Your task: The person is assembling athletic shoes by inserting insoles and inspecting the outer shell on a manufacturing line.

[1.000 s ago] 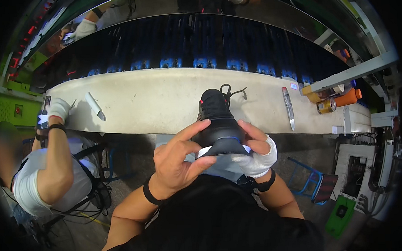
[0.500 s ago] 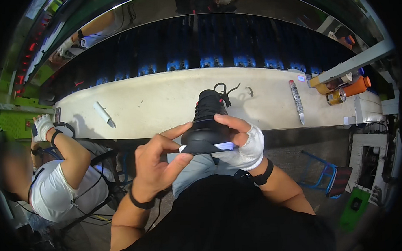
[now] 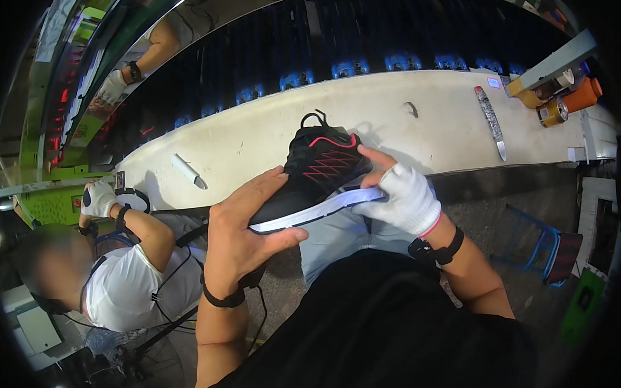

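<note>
Stretching across the view, the pale table (image 3: pixel 239 138) runs in front of the person, with a co-worker (image 3: pixel 138 292) in white near its left end. A black shoe (image 3: pixel 316 162) with red zigzag lines is held up at the table's near edge, toe pointing left and down. The white-edged sole (image 3: pixel 304 215) runs beneath it and seems to stand off slightly near the heel. The left hand (image 3: pixel 239 221) pinches the toe end, fingers on top, thumb under the sole; the gloved right hand (image 3: pixel 409 198) pinches the heel end, one finger against its back. If either grip loosened or the hands pulled unevenly, the sole could slip out of line or the shoe could fall. A knife (image 3: pixel 490 124) lies with its blade near the front edge, where a stray forearm might catch it. Beyond the shoe lies a dark scrap (image 3: pixel 411 110).
</note>
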Motion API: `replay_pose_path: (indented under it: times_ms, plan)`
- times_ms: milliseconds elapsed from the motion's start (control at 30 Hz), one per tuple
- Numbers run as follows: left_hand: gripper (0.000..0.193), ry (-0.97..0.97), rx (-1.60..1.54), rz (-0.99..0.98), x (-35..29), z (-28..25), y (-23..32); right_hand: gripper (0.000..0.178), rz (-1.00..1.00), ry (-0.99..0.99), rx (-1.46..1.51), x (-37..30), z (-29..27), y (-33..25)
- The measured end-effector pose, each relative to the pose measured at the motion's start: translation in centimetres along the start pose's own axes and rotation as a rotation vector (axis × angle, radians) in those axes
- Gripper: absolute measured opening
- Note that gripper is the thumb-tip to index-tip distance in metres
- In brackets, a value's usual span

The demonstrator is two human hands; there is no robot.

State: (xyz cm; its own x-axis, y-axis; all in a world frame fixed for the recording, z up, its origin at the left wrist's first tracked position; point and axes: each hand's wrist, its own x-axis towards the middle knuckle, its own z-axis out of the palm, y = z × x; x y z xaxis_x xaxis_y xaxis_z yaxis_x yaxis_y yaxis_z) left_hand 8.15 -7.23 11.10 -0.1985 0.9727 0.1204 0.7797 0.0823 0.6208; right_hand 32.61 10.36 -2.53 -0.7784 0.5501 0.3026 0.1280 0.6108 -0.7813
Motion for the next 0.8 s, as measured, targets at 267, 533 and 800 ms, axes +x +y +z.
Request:
replay_pose_path:
  times_ms: [267,533,800]
  plan:
    - [0.063,0.115,-0.163,-0.138,-2.5,0.9,-2.1,0.039,-0.045,0.105,-0.151,0.7,2.1,0.0]
    - [0.099,-0.184,-0.09,-0.396,-4.5,0.6,-5.3,0.041,-0.206,0.019,-0.381,2.0,4.0,-1.5]
    - [0.105,-0.216,0.211,-0.555,-2.8,4.5,-5.1,0.042,-0.197,-0.004,-0.346,2.3,4.7,-3.7]
